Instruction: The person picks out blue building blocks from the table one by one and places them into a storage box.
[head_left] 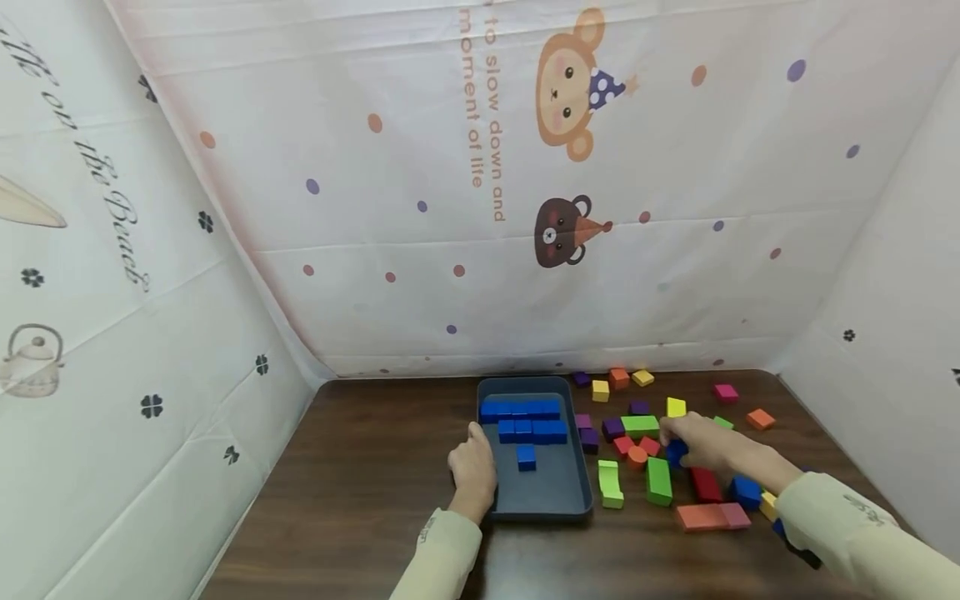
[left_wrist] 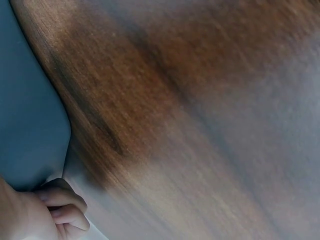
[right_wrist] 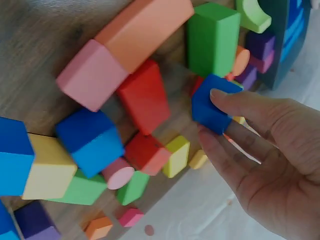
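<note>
My right hand pinches a blue block between thumb and fingers, over the scattered blocks right of the tray. In the right wrist view the right hand comes in from the right. A dark grey tray holds several blue blocks in two rows, with a single blue cube below them. At the tray's left side, my left hand grips the rim. Curled fingers of that left hand show at the tray's edge in the left wrist view.
Loose blocks of many colours spread right of the tray. Nearby are a green block, a red block and an orange block. Another blue block lies by the right forearm. White printed cloth walls the brown table.
</note>
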